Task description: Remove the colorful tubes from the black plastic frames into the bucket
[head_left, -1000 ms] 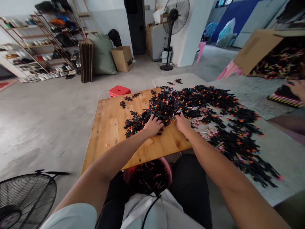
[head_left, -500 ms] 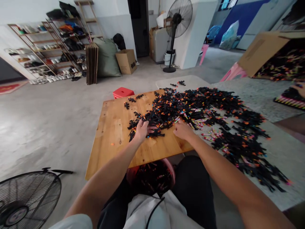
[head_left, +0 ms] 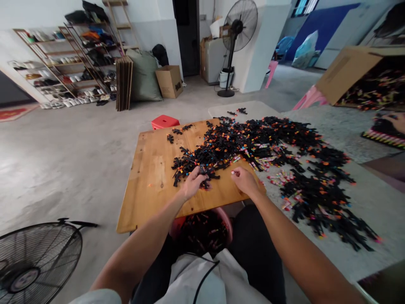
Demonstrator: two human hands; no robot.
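In the head view, a round pinkish-red tub (head_left: 227, 223) sits under the table edge between the person's knees, holding a dark jumble of small pieces flecked with red and pink. At the right, a brown cardboard carton (head_left: 349, 69) opens sideways, packed with dark parts and yellowish and pink bits; near its mouth a co-worker's hand (head_left: 398, 122) rests over a dark block edged by a row of pink-and-yellow tubes (head_left: 384, 139). By the far wall, a smaller cardboard box (head_left: 169, 82) stands beside a bulging olive sack (head_left: 144, 78); their contents are hidden.

Black toy guns (head_left: 228, 141), angular and plastic-looking with orange tips, lie heaped across the smooth, knotted wooden tabletop (head_left: 152, 150) and the mottled grey tabletop (head_left: 379, 190) adjoining it. Glossy, multicoloured slim tubes (head_left: 281, 177) lie among them. The left hand (head_left: 192, 184) bends its fingers over the heap's near edge, touching toys; whether it grips one cannot be told. The right hand (head_left: 245, 180) is curled, thumb and forefinger pressed together above bare wood; anything pinched there is too small to tell.
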